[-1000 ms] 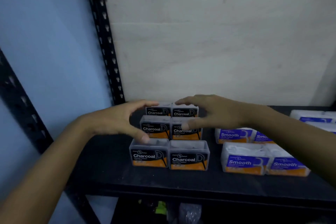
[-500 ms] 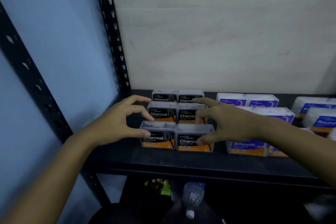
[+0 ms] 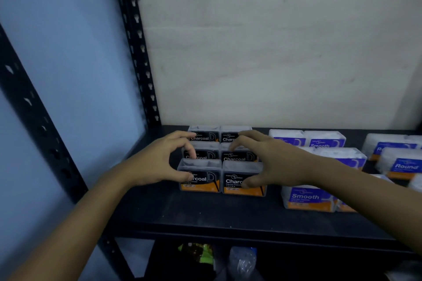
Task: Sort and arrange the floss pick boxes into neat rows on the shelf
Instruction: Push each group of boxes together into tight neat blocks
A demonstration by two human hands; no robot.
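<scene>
Six Charcoal floss pick boxes (image 3: 236, 159) stand in a tight block, two wide and three deep, on the black shelf (image 3: 205, 214), labels facing 6 o'clock. The left hand (image 3: 159, 164) comes in from 9 o'clock of the block; its fingers are curled like a claw, the thumb on the label of the front-left box (image 3: 203, 183) and the forefinger arched down behind that box. The right hand (image 3: 271, 162) comes in from 3 o'clock, thumb against the face of the front-right box (image 3: 230, 187), fingers bent over the middle row. Whether either hand squeezes cannot be told. Smooth boxes (image 3: 306, 198) sit at 3 o'clock of the block, Round boxes (image 3: 404, 166) beyond them. At 6 o'clock, below the shelf, lies a plastic bottle (image 3: 242, 260)
</scene>
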